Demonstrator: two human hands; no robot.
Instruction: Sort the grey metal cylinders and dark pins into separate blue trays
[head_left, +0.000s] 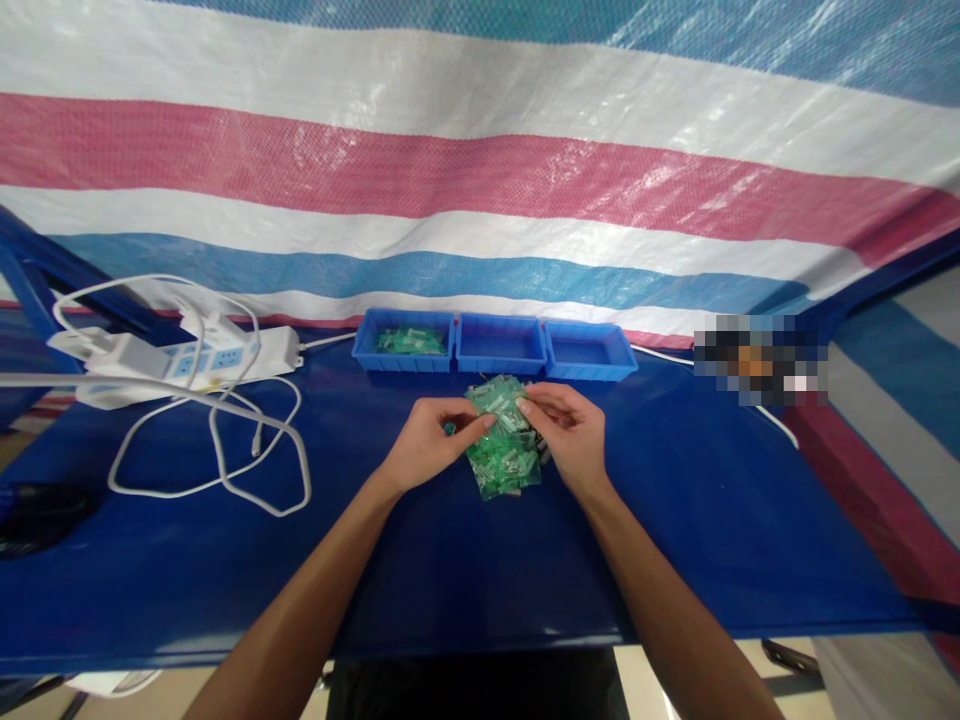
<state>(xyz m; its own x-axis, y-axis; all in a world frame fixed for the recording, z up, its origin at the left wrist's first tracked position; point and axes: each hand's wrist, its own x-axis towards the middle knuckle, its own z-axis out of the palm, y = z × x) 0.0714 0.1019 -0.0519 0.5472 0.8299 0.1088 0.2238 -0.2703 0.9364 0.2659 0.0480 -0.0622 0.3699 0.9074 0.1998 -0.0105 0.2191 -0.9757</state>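
Observation:
Both hands meet over a pile of small green and clear plastic packets (504,465) on the blue table. My left hand (435,438) pinches the left side of a pale green packet (501,398) between thumb and fingers. Its right side is pinched by my right hand (566,430), just above the pile. Behind the hands stand three blue bins in a row. Similar green packets (412,342) lie in the left bin (403,364). No contents show in the middle bin (501,345) or the right bin (590,351).
A white power strip (202,362) with looped white cables (217,480) lies at the left. A dark object (41,515) is at the table's left edge. A blurred-out item (759,362) sits at the back right. Striped sheeting (480,175) hangs behind the table (480,590).

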